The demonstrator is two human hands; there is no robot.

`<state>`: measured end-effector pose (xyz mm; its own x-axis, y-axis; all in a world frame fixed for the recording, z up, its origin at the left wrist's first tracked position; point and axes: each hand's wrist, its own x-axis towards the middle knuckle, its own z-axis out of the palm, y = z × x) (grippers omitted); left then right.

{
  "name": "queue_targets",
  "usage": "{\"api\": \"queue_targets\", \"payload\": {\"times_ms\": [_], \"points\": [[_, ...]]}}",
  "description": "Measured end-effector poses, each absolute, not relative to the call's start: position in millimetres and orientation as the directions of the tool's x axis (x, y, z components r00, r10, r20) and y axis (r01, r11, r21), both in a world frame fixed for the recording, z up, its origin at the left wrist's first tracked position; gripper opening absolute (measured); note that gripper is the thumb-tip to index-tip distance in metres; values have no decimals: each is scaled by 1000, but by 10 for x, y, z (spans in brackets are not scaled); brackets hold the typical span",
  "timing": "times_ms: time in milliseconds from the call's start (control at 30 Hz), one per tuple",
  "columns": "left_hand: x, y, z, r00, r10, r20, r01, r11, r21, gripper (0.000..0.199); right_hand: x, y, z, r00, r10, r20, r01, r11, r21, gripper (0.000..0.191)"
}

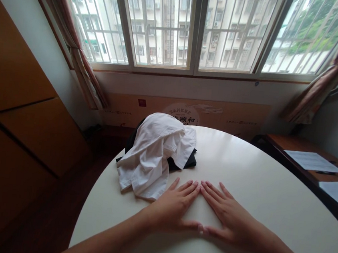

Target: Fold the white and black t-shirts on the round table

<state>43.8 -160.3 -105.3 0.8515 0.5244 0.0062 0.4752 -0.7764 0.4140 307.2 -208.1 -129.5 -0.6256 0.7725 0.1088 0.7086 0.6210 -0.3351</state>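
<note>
My left hand (175, 207) lies flat on the white round table (232, 157), fingers stretched out and holding nothing. Beside it, my right hand (223, 212) also rests palm down with its fingers apart. The thumbs meet at the tips, and the index fingertips come close together. A crumpled white cloth (154, 153) is just beyond and left of my left hand, draped over a dark item. Folded black fabric (191, 161) shows from under the cloth on its right side.
Orange-brown cabinets (14, 134) stand on the left. At the right is a wooden desk (290, 144) with papers (313, 161) and a pen. Barred windows with tied curtains (78, 68) are ahead, above a printed board (233, 113).
</note>
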Motion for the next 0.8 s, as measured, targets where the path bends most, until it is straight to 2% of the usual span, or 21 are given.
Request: {"api": "queue_targets", "payload": {"times_ms": [333,633,800], "points": [[437,-1596,-1051,852,524,-1,477,-774,415,108,3057,-2087,-1222,-619,784,43,728,593,-344,103],[435,-1598,-1070,849,528,16,476,-777,411,109,3085,-2074,-1298,-618,781,91,720,609,-334,104],[439,-1596,-1070,848,530,14,475,-772,421,107,3073,-2078,-1263,-612,790,49,737,591,-329,103]]}}
